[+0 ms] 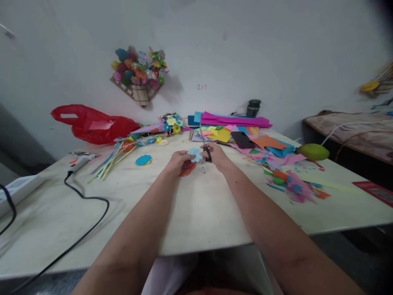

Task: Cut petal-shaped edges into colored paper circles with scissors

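A light blue flower-shaped cutout [195, 154] is held between the fingers of my left hand [179, 160], near the middle of the table. My right hand [215, 155] is closed around the black handles of a pair of scissors [208, 153], whose blades point up and away from me. The scissors are just right of the cutout, and the right fingertips are close to its edge. Under and beside my left hand lie round red and orange pieces [186, 170]. Farther left on the table rests a blue scalloped piece [143, 160] with yellow showing beneath it.
Colored scraps [299, 186] and a dark phone [242, 139] lie right. At the back are magenta sheets [235, 119] and paper flowers [172, 123]. A red bag [95, 125], pale strips [112, 164], a glue gun [80, 162] with a black cord, and a power strip [23, 188] occupy the left.
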`<action>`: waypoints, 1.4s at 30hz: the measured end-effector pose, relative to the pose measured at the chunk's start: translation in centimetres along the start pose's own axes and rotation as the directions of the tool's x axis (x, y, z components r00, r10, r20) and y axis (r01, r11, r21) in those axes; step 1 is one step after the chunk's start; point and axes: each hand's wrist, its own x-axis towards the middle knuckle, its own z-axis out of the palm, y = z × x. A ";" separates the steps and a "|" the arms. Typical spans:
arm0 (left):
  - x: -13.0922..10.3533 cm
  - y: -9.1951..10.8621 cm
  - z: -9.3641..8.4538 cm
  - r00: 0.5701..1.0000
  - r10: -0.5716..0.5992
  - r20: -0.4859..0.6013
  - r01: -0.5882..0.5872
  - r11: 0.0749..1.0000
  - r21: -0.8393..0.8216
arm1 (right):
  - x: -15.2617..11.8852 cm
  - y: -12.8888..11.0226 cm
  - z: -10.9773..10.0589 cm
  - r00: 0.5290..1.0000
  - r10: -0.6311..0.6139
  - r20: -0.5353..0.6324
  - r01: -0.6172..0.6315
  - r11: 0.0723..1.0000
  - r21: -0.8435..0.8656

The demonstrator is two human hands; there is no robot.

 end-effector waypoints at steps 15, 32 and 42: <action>0.5 0.0 -0.7 0.986 0.137 -0.098 -0.140 0.990 -0.023 | 0.3 0.5 -0.5 0.997 0.069 0.037 -0.064 0.991 -0.115; 0.0 1.1 -0.8 0.974 0.077 -0.211 -0.118 0.974 -0.191 | -0.1 0.2 -2.3 0.905 0.124 0.406 -0.039 0.977 -0.210; -0.1 1.1 -0.7 0.982 0.038 -0.186 -0.084 0.965 -0.247 | -0.2 0.3 -2.4 0.864 0.100 0.494 0.039 0.964 -0.264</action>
